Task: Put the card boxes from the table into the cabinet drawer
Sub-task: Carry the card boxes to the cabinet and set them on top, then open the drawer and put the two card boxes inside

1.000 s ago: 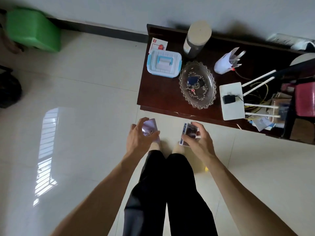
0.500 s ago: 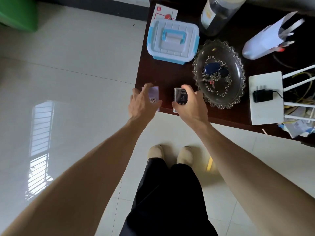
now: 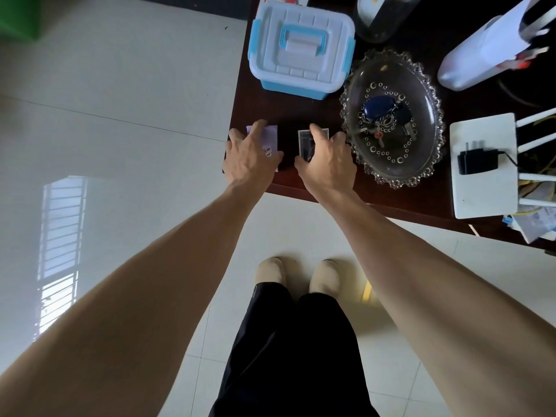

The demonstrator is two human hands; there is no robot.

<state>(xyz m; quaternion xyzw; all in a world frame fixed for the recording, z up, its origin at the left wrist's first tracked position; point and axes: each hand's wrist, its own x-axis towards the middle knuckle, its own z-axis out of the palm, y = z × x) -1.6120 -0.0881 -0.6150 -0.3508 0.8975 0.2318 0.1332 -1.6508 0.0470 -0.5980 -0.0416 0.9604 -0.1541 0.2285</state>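
We see two card boxes side by side near the front edge of the counter (image 3: 391, 203): the left card box (image 3: 269, 136) at the counter's corner, the right card box (image 3: 307, 142) just at its three o'clock. Our left hand (image 3: 249, 158) lies on the first, our right hand (image 3: 326, 164) on the second. At twelve o'clock stands a lidded bin (image 3: 301, 46). At three o'clock of the right card box sits a dish (image 3: 421, 164) with keys (image 3: 382, 112) in it, and farther that way a router (image 3: 484, 188) bearing a plug (image 3: 477, 161).
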